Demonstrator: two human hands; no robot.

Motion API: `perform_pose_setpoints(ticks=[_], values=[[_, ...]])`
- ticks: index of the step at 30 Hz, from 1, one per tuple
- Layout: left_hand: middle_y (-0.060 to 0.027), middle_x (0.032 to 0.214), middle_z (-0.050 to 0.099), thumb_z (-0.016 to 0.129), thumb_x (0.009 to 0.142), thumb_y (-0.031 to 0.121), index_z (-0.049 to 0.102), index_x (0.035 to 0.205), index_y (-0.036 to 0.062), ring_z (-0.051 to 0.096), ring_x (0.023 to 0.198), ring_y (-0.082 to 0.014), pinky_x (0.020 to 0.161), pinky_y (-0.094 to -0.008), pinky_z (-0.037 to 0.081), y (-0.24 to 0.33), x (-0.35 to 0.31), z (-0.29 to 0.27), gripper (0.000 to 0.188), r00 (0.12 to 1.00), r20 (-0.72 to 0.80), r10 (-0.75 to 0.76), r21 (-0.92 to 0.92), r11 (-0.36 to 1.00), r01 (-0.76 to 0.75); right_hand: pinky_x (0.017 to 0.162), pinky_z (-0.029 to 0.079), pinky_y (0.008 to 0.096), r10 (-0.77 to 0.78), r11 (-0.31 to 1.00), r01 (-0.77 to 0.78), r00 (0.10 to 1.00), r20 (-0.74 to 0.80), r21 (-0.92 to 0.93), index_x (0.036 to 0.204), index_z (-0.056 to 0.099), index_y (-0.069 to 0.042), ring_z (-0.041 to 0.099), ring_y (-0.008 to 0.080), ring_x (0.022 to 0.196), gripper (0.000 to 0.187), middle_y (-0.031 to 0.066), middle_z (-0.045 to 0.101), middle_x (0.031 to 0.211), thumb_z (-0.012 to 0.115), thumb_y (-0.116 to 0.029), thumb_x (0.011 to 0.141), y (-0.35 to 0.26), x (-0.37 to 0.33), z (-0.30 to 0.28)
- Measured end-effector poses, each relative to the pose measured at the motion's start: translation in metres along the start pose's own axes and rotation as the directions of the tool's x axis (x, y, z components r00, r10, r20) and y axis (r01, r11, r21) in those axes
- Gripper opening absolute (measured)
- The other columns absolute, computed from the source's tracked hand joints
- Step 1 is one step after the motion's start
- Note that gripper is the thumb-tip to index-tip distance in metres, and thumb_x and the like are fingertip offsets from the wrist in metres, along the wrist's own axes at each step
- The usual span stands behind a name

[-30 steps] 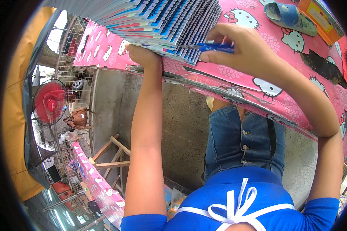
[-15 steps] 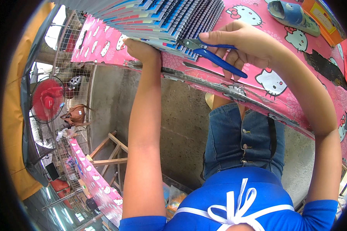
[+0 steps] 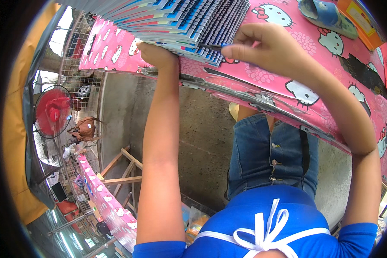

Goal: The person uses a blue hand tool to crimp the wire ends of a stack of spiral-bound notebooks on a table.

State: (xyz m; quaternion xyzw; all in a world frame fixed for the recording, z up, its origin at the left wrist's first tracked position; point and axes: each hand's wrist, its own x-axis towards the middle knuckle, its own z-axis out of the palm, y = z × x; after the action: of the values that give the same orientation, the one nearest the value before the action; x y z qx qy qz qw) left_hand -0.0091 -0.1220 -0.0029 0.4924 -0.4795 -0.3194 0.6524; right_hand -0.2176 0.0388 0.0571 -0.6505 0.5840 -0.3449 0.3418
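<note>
A tall stack of wire-bound notebooks (image 3: pixel 172 26) fans out on the table's near side, its dark coil bindings facing right. My left hand (image 3: pixel 157 56) grips the stack's lower front edge, its fingers partly hidden by the pages. In my closed right hand (image 3: pixel 256 47) are blue-handled pliers (image 3: pixel 211 46). Their dark jaws reach the coil ends at the stack's lower right corner. Most of the handles is covered by my hand.
Pink cartoon-print sheeting covers the table (image 3: pixel 284 73), torn along its front edge. At the far right are a blue slipper-shaped object (image 3: pixel 324 19) and an orange box (image 3: pixel 361 21). A red fan (image 3: pixel 53 112) and wooden trestle legs (image 3: pixel 122 172) stand to the left.
My right hand has turned over and closed around the pliers, whose handles were spread and visible before. The jaws stay by the coils. My left hand keeps its place.
</note>
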Motion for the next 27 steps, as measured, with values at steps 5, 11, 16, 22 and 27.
perform_pose_setpoints(ticks=[5, 11, 16, 22, 27], values=[[-0.0167, 0.104, 0.061, 0.025, 0.097, 0.036, 0.056, 0.104, -0.0079, 0.058, 0.090, -0.0257, 0.082, -0.0382, 0.048, -0.005, 0.005, -0.003, 0.054, 0.999, 0.000, -0.035, -0.177, 0.984, 0.035, 0.074, 0.047, 0.0404, -0.568, 0.776, 0.426, 0.792, -0.223, -0.466, 0.100, 0.056, -0.002, 0.058, 0.0326, 0.088, 0.038, 0.0146, 0.056, 0.097, 0.075, -0.023, 0.074, 0.003, -0.018, 0.016], [-0.0156, 0.101, 0.061, 0.024, 0.097, 0.037, 0.056, 0.101, -0.0073, 0.058, 0.089, -0.0247, 0.082, -0.0384, 0.047, 0.001, -0.003, 0.000, 0.055, 1.000, -0.021, 0.017, -0.074, 0.997, -0.018, 0.058, 0.045, 0.0326, -0.312, 0.925, 0.269, 0.941, -0.132, -0.270, 0.088, 0.062, -0.001, 0.059, 0.0180, 0.068, 0.032, 0.0054, 0.059, 0.075, 0.076, -0.028, 0.076, 0.002, -0.003, 0.012], [-0.0147, 0.099, 0.062, 0.024, 0.098, 0.037, 0.057, 0.100, -0.0069, 0.057, 0.086, -0.0241, 0.081, -0.0371, 0.046, -0.004, 0.000, -0.001, 0.055, 0.999, -0.002, 0.051, 0.000, 0.999, -0.051, 0.047, 0.044, 0.0303, 0.285, 0.833, -0.344, 0.938, 0.198, 0.433, 0.079, 0.068, 0.003, 0.053, 0.0153, 0.047, 0.047, 0.0054, 0.057, 0.058, 0.075, -0.044, 0.075, -0.008, -0.001, 0.009], [-0.0163, 0.099, 0.063, 0.026, 0.096, 0.035, 0.056, 0.099, -0.0075, 0.059, 0.085, -0.0253, 0.079, -0.0373, 0.047, -0.006, 0.002, -0.002, 0.053, 0.999, -0.007, 0.033, -0.067, 0.997, -0.034, 0.075, 0.051, 0.0373, -0.478, 0.836, 0.383, 0.860, -0.178, -0.392, 0.100, 0.060, -0.001, 0.063, 0.0310, 0.087, 0.041, 0.0143, 0.061, 0.092, 0.079, -0.023, 0.071, 0.015, -0.014, 0.010], [-0.0167, 0.100, 0.062, 0.027, 0.096, 0.034, 0.056, 0.100, -0.0074, 0.059, 0.086, -0.0255, 0.080, -0.0373, 0.047, -0.005, 0.005, -0.002, 0.051, 0.999, 0.043, -0.016, -0.116, 0.993, 0.021, 0.062, 0.050, 0.0353, -0.621, 0.770, 0.522, 0.747, -0.239, -0.367, 0.089, 0.062, 0.002, 0.063, 0.0275, 0.071, 0.042, 0.0159, 0.061, 0.078, 0.073, -0.036, 0.076, 0.021, 0.002, 0.021]])
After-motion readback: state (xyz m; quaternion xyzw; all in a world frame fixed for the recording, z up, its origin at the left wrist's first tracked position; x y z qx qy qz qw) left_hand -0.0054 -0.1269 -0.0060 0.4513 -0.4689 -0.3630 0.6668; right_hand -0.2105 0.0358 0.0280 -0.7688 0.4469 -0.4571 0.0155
